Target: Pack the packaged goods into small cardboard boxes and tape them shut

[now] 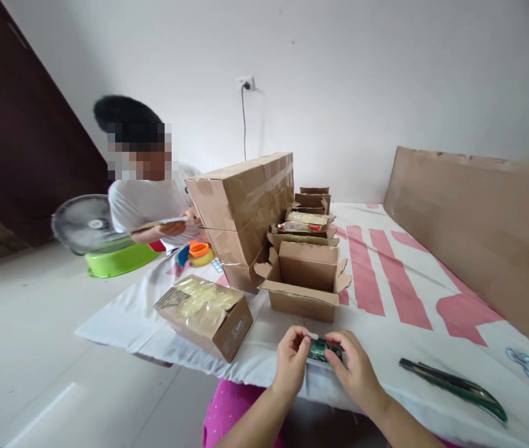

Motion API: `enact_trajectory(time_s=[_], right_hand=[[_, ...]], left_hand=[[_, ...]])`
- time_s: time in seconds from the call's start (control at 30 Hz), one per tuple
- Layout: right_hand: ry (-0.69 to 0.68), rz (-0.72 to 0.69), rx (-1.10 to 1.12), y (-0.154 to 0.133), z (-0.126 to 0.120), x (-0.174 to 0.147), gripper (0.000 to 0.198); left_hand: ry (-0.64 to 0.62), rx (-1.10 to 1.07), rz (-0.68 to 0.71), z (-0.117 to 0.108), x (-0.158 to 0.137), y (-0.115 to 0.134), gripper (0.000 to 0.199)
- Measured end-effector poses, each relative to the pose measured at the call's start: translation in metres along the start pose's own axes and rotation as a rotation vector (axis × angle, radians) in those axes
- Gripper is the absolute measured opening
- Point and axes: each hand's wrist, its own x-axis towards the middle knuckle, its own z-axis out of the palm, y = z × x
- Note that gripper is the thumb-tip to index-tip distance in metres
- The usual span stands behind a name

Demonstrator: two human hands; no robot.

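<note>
Above the table's near edge, my left hand and my right hand pinch a small, dark green, shiny item from its two ends. Fingers cover part of it, so its exact kind cannot be made out. A bit of something white shows by the left fingertips. Just beyond my hands stands an open cardboard box with its flaps spread. To the right of my right hand, a box cutter with a green handle end lies on the cloth.
A taped carton sits left of my hands. Stacked cartons rise behind it, beside a row of open boxes. A cardboard sheet leans at right. Across the table a person holds a flat item near tape rolls.
</note>
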Motion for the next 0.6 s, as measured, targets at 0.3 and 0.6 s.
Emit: enact_trajectory(time_s=[0.3,0.6], right_hand=[[0.066,0.045,0.069,0.001,-0.021,-0.007,0.013],[0.437,0.253,-0.174,0.063,-0.114,-0.066,0.013]], left_hand=[[-0.33,0.586,0.289,0.004,-0.012,0.003,0.014],[-0.692,1.196,0.6,-0.032,0.034,-0.034,0.049]])
